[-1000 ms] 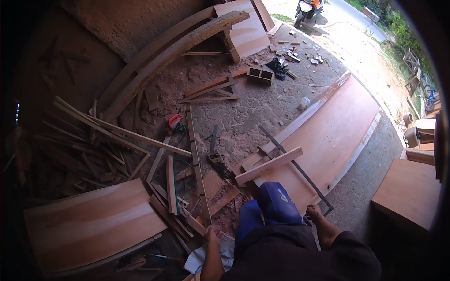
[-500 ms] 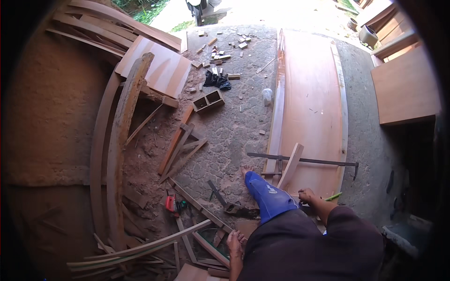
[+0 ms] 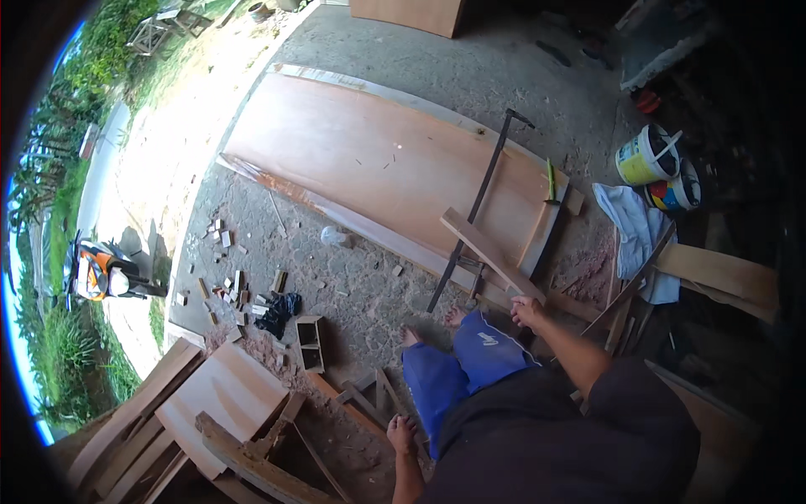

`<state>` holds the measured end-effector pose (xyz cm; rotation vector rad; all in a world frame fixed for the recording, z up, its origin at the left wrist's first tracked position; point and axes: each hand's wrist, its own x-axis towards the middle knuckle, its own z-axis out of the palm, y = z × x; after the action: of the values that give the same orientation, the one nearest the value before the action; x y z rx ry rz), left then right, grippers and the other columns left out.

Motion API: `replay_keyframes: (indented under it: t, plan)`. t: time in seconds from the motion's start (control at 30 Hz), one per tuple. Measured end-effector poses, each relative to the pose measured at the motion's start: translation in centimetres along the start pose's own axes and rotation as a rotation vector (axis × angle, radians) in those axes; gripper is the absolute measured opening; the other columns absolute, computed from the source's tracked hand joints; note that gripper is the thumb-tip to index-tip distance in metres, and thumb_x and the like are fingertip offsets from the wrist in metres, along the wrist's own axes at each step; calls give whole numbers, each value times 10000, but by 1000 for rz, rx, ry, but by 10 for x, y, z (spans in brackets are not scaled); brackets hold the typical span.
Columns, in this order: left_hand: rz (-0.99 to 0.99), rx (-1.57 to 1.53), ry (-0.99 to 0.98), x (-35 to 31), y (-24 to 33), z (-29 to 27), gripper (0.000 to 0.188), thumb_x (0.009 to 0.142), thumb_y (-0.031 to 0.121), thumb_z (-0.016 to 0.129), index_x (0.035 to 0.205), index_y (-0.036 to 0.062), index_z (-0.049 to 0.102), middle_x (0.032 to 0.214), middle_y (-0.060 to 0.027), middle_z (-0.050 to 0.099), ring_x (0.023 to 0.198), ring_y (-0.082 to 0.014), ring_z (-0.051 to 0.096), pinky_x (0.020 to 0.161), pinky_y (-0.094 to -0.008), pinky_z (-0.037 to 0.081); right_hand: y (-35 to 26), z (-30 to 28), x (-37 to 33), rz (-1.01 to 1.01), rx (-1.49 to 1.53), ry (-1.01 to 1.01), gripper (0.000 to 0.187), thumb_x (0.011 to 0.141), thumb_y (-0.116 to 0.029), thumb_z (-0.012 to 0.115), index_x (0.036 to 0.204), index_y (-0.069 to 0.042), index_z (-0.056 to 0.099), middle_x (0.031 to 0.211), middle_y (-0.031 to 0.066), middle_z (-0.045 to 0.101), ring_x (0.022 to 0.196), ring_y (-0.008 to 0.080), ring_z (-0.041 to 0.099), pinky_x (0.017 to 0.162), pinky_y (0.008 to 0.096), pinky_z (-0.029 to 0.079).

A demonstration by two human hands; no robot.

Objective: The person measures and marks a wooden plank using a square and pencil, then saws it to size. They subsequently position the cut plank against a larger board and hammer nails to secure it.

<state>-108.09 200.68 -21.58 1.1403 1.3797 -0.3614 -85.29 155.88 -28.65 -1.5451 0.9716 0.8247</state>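
Observation:
My right hand is closed, fingers curled, beside the near end of a wooden batten. Whether it touches the batten, or holds something small, I cannot make out. The batten lies slantwise over the edge of a long wooden panel on the ground. Across that panel runs a long dark bar clamp, its screw end by the batten. A green-handled hammer rests at the panel's near right corner. My left hand hangs low by my left knee, fingers curled; whatever they may hold is hidden.
A wooden frame and a two-celled block lie left of my feet. Wood offcuts and a black plastic bag are scattered beyond. Buckets and a white cloth are at right. A motorbike stands outside.
My view has swung to the right, bringing the buckets and cloth into sight. My right hand now appears by the batten's near end. My left hand hangs lower, away from the long strip.

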Motion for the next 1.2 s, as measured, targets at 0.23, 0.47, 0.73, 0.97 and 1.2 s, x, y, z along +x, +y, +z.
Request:
replay_keyframes:
  t: [0.23,0.47,0.73,0.97,1.2]
  plan:
    - [252,670,-371,195,161,26,402,978,194,589,1309,-33,583,1006,-88,686,716,-159,635,608,-290,515,138,95,-15,75,403,316,424,967,-128,545,1387,-69,554,960,41,649,704,113,614,563,279,505]
    - [762,1553,-636,337,162,170,524,898,312,642,1311,-9,614,1007,-213,740,966,-331,724,864,-421,550,246,209,4,37,173,348,381,991,-220,521,1306,-40,636,1072,138,719,935,260,706,829,361,548]
    - [854,1725,-732,414,53,313,921,824,443,778,1514,19,341,1283,-265,639,1176,-433,625,996,-484,484,353,229,157,-50,170,685,367,941,-170,607,1278,-32,652,1024,110,724,918,206,698,814,334,540]
    - [535,1648,-830,490,-5,386,693,851,305,816,1315,2,400,974,-168,707,877,-249,690,746,-350,562,488,250,230,314,226,1181,331,971,-270,575,1210,-75,696,1097,182,727,1072,377,681,934,447,531]
    - [174,996,-962,558,-27,362,378,894,181,765,1143,40,518,853,-72,631,703,-159,610,604,-279,513,633,344,228,758,593,1380,458,1023,-305,494,1437,-111,516,1240,247,644,1103,480,628,952,550,498]
